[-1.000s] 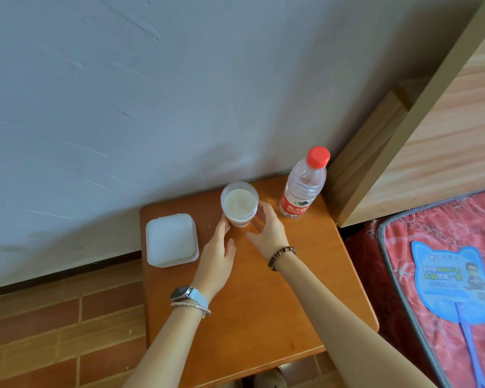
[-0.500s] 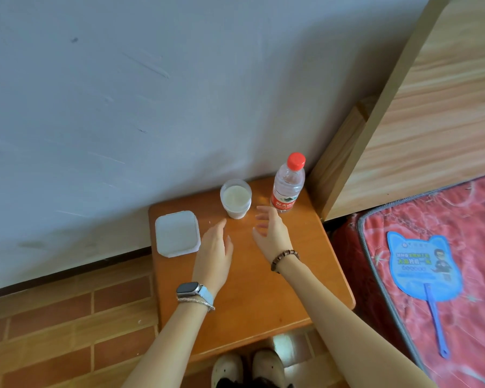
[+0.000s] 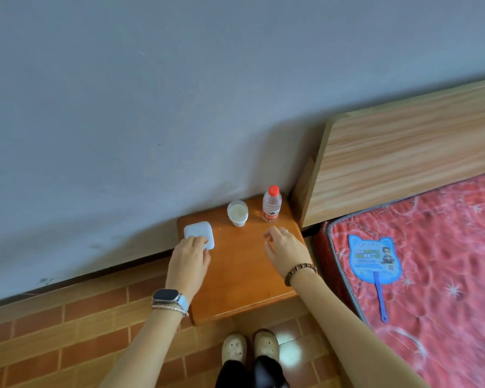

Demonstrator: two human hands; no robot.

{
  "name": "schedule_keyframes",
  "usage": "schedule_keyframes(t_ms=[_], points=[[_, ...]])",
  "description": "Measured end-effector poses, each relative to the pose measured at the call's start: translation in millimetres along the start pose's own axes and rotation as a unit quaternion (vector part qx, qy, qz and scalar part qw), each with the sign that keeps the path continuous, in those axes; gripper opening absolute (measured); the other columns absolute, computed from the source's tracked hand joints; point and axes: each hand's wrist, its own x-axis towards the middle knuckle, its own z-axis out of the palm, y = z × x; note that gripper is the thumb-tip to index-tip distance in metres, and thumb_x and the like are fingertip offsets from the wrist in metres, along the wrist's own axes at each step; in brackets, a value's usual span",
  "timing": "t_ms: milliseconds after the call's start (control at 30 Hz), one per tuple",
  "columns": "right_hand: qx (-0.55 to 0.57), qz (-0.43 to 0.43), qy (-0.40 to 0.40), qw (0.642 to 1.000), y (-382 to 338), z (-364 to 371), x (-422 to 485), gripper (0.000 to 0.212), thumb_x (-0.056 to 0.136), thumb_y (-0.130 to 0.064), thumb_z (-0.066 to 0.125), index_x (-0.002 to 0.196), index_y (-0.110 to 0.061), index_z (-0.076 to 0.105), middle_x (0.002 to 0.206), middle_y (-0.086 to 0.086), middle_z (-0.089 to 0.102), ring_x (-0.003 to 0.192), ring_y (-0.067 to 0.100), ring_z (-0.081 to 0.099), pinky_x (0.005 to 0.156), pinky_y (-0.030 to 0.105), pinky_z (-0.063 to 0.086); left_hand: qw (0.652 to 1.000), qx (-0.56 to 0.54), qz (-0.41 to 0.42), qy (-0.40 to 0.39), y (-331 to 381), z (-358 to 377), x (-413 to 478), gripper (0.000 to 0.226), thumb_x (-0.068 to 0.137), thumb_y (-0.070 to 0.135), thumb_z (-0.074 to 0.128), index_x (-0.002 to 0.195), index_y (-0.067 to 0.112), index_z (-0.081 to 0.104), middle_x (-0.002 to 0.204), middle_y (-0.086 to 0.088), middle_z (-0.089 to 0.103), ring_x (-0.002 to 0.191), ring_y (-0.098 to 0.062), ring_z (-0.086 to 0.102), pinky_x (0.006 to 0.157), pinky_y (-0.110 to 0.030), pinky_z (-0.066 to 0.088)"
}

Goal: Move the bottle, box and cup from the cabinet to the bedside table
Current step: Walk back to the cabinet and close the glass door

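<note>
On the orange wooden bedside table (image 3: 244, 278) stand a clear water bottle (image 3: 271, 205) with a red cap at the back right, a clear plastic cup (image 3: 237, 213) with pale liquid to its left, and a white square box (image 3: 197, 232) at the back left. My left hand (image 3: 189, 261) lies over the box's near edge, fingertips touching it. My right hand (image 3: 284, 249) hovers above the table in front of the bottle, fingers loosely curled and apart, holding nothing.
A grey wall runs behind the table. A wooden headboard (image 3: 403, 161) and a red mattress (image 3: 437, 270) with a blue hand fan (image 3: 374, 259) lie to the right. Brick-pattern floor and my shoes (image 3: 249, 350) are below.
Both hands have left the cup. My left hand moved left onto the white box; my right hand drifted right, in front of the bottle. The camera has pulled back and higher.
</note>
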Motion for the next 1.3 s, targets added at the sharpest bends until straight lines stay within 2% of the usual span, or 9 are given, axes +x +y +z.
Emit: schedule_keyframes(t_ms=[167,267,467,567,700,833,967,1133,1300], points=[[-0.025,-0.009,-0.008,1.000,-4.4,-41.4,-27.8,0.023,0.097,-0.025,0.049,0.119,-0.020,0.054,0.114,-0.001,0.059,0.098,0.017,0.060,0.065,0.024,0.038,1.000,0.025,0.012,-0.006,12.7,-33.7,-19.6,0.022,0.083,0.012,0.065,0.104,0.010,0.062,0.090,-0.008,0.065,0.076,-0.021,0.060,0.066,-0.032,0.054],[-0.026,-0.003,0.002,1.000,-6.8,-55.5,-40.9,0.023,0.096,-0.023,0.050,0.119,-0.020,0.054,0.118,-0.001,0.060,0.100,0.018,0.061,0.068,0.024,0.043,0.999,0.023,0.031,-0.013,23.1,-45.3,-26.8,0.021,0.081,0.010,0.066,0.102,0.008,0.063,0.087,-0.009,0.065,0.074,-0.024,0.060,0.064,-0.034,0.053],[-0.031,0.033,0.028,0.999,-3.1,-70.1,-69.7,0.021,0.096,-0.022,0.049,0.116,-0.019,0.056,0.116,0.001,0.057,0.102,0.019,0.059,0.072,0.030,0.050,0.994,0.006,0.108,-0.016,41.7,-65.9,-17.5,0.018,0.085,0.010,0.062,0.103,0.007,0.064,0.093,-0.009,0.067,0.082,-0.025,0.064,0.070,-0.034,0.053],[-0.041,0.067,0.043,0.996,3.3,-72.1,-83.0,0.021,0.097,-0.022,0.047,0.115,-0.018,0.057,0.116,0.001,0.055,0.104,0.020,0.057,0.071,0.027,0.044,0.988,0.007,0.150,-0.031,52.4,-70.2,-5.6,0.019,0.091,0.018,0.055,0.108,0.012,0.061,0.096,-0.006,0.065,0.084,-0.018,0.061,0.072,-0.029,0.054],[-0.029,0.144,0.084,0.986,7.0,-73.8,-106.9,0.020,0.096,-0.020,0.047,0.112,-0.018,0.059,0.112,0.000,0.055,0.102,0.020,0.057,0.068,0.027,0.040,0.973,0.003,0.226,-0.048,67.0,-70.5,9.2,0.021,0.094,0.022,0.052,0.111,0.012,0.060,0.102,-0.006,0.064,0.087,-0.016,0.061,0.067,-0.016,0.044],[0.007,0.230,0.125,0.965,-0.8,-69.5,-143.4,0.018,0.093,-0.018,0.050,0.107,-0.018,0.061,0.107,0.001,0.057,0.095,0.022,0.059,0.071,0.033,0.050,0.937,0.026,0.339,-0.078,79.5,-67.9,23.8,0.023,0.093,0.021,0.052,0.114,0.012,0.058,0.108,-0.007,0.063,0.094,-0.019,0.059,0.077,-0.027,0.053],[0.045,0.322,0.158,0.932,-9.6,-59.6,-187.8,0.020,0.092,-0.018,0.051,0.109,-0.019,0.061,0.113,0.000,0.058,0.101,0.023,0.059,0.075,0.033,0.049,0.911,0.017,0.395,-0.115,102.3,-66.8,28.9,0.027,0.095,0.017,0.042,0.115,0.005,0.056,0.112,-0.014,0.061,0.101,-0.030,0.057,0.086,-0.041,0.048],[0.068,0.419,0.200,0.883,-20.9,-44.5,-255.8,0.019,0.091,-0.018,0.052,0.108,-0.019,0.060,0.114,0.002,0.059,0.100,0.023,0.060,0.080,0.037,0.053,0.852,-0.003,0.513,-0.106,129.7,-60.0,6.6,0.021,0.094,0.018,0.050,0.111,0.010,0.059,0.101,-0.010,0.065,0.093,-0.025,0.060,0.079,-0.037,0.053],[0.090,0.519,0.250,0.813,-39.8,-29.0,-329.5,0.019,0.093,-0.018,0.051,0.110,-0.020,0.059,0.110,-0.001,0.057,0.096,0.019,0.058,0.079,0.033,0.049,0.784,-0.012,0.606,-0.135,177.8,-46.9,-36.1,0.016,0.086,0.011,0.057,0.099,0.004,0.061,0.088,-0.015,0.063,0.084,-0.033,0.059,0.074,-0.042,0.048]])
